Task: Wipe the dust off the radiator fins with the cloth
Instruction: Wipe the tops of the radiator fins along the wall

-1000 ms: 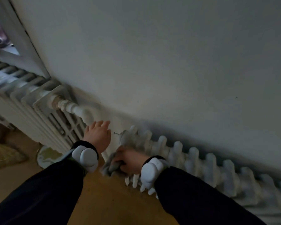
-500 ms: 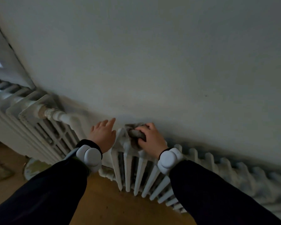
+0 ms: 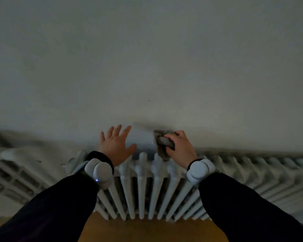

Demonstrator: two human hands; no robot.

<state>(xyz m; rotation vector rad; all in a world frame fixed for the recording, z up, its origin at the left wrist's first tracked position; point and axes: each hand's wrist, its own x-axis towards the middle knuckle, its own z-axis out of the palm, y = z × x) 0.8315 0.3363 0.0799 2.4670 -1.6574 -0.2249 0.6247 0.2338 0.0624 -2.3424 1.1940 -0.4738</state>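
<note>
While your right hand (image 3: 180, 148) curls its fingers (image 3: 171, 136) round the crumpled grey cloth (image 3: 164, 142) above the white ribbed metal radiator (image 3: 142, 180), your left hand (image 3: 115, 147) spreads wide.

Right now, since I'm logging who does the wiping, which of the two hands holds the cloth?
The right hand: it grips the grey cloth at the top of the radiator. The left hand is spread open, holding nothing.

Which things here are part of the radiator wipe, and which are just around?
In the job:
- cloth, gripped by the right hand at the top of the fins
- radiator fins
- left hand, fingers spread, holding nothing

Just around:
- wall
- wooden floor
- white wrist bands
- second radiator, far left, blurred
</note>
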